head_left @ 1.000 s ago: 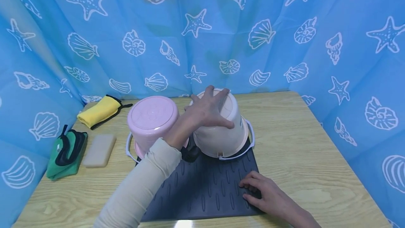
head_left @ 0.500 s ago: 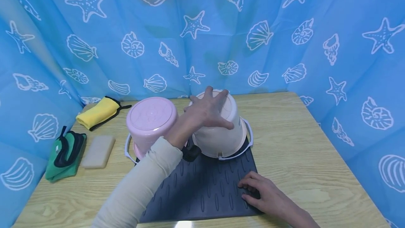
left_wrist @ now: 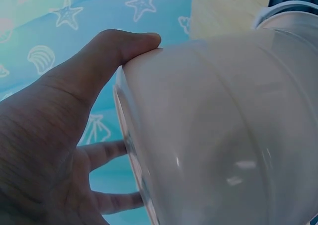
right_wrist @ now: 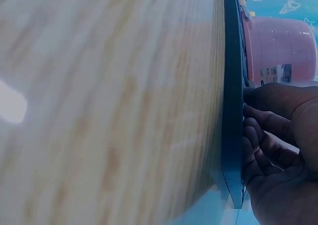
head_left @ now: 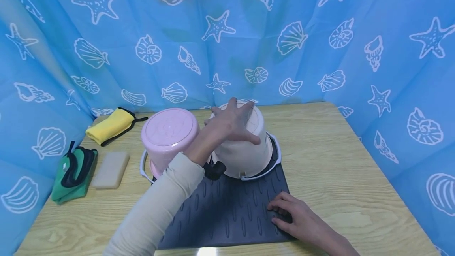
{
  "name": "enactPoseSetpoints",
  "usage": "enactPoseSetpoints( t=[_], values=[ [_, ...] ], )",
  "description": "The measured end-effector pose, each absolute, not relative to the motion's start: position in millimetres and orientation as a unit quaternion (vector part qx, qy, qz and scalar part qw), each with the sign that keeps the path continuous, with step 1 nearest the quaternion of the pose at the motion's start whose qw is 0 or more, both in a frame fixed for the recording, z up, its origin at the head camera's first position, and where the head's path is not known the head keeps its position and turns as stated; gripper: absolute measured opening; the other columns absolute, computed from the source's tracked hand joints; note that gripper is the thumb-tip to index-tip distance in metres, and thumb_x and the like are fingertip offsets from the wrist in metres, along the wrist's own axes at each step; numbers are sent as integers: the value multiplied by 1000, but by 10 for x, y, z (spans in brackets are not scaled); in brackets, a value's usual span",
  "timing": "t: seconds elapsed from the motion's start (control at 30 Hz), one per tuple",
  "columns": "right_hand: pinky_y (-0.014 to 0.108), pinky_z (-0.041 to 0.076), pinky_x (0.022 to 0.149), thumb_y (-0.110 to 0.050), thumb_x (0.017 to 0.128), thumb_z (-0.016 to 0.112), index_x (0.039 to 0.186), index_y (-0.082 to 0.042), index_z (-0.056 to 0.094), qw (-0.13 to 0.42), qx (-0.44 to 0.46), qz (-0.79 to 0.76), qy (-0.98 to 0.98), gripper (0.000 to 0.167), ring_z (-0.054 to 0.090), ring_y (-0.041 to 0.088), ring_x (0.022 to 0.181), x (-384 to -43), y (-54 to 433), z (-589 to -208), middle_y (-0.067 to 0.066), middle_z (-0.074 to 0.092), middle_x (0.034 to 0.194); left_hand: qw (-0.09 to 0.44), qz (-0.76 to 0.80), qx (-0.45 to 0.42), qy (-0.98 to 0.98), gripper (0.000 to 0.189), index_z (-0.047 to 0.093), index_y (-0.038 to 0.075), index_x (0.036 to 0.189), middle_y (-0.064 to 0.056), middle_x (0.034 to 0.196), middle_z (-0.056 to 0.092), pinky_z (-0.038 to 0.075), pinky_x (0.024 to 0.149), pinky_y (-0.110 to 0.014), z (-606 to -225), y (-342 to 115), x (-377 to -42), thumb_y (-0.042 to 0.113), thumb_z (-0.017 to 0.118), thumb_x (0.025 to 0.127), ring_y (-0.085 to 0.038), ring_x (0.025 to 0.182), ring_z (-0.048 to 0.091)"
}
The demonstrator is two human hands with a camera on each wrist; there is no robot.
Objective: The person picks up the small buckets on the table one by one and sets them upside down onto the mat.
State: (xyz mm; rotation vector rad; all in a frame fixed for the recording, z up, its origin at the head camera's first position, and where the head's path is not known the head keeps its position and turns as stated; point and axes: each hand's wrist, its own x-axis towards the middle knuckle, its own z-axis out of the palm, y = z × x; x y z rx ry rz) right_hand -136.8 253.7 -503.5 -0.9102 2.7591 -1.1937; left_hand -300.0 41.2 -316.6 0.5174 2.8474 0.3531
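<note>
A cream bucket (head_left: 239, 157) stands upside down on the dark ribbed mat (head_left: 220, 224), its handle lying round the rim. My left hand (head_left: 231, 123) spreads over the upturned base and grips it. In the left wrist view the thumb presses on the bucket's side wall, while two fingers reach across its base. Left of it a pink bucket (head_left: 170, 129) is also upside down, partly behind my left forearm. At the mat's front right my right hand (head_left: 300, 218) rests with loosely curled fingers and holds nothing.
On the left of the wooden table (head_left: 341, 169) lie a folded yellow cloth (head_left: 111, 125), a green cloth (head_left: 76, 173) with black trim and a beige sponge-like block (head_left: 111, 169). A blue shell-patterned curtain (head_left: 263, 38) closes off the back and sides.
The cream bucket has shifted slightly left and turned a little under my left hand, its handle moving along. My right hand and the pink bucket stay in place.
</note>
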Motion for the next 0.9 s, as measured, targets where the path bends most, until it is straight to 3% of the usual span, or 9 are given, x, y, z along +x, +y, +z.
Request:
enactPoseSetpoints(
  t=[0.57, 0.9],
  values=[
    [26, 52, 76, -12, 88, 77, 107, -19, 70, 37, -262, -374, 889, 21, 56, 4, 89, -1359, 2537, -4998, -10, 57, 105, 117, 119, 180, 969, 107, 24, 42, 158, -12, 159, 19, 33, 91, -80, -3138, 512, -2992, 66, 79, 70, -64, 133, 21],
    [26, 52, 75, -12, 88, 77, 107, -20, 70, 13, -280, -371, 885, 21, 56, 4, 88, -1363, 2545, -5017, -10, 57, 104, 128, 108, 162, 973, 108, 20, 45, 158, -10, 163, 12, 29, 94, -80, -3170, 587, -2983, 67, 79, 69, -63, 138, 14]
  ],
)
